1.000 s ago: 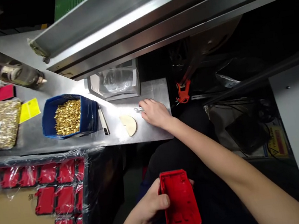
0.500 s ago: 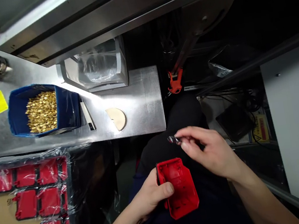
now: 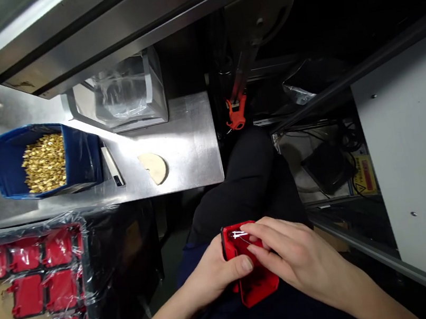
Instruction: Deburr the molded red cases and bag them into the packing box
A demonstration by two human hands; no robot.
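A red plastic housing [image 3: 256, 286] rests over my lap, gripped along its left side by my left hand [image 3: 218, 273] with the thumb across it. My right hand [image 3: 291, 257] lies over the housing's top, fingers pinched on a small shiny metal part [image 3: 239, 234] pressed against the housing's upper end. A blue bin of small brass parts [image 3: 43, 161] stands on the steel bench [image 3: 191, 147] to the upper left.
A clear plastic box [image 3: 123, 95] and a pale half-disc [image 3: 154, 167] sit on the bench. Several red housings under plastic wrap [image 3: 43, 281] lie in a tray at lower left. An orange clamp [image 3: 236, 113] hangs beyond the bench. A white panel [image 3: 415, 150] stands at right.
My right hand came from the bench with the small metal part down to my lap and now presses it at the red housing's top. The view has shifted right.
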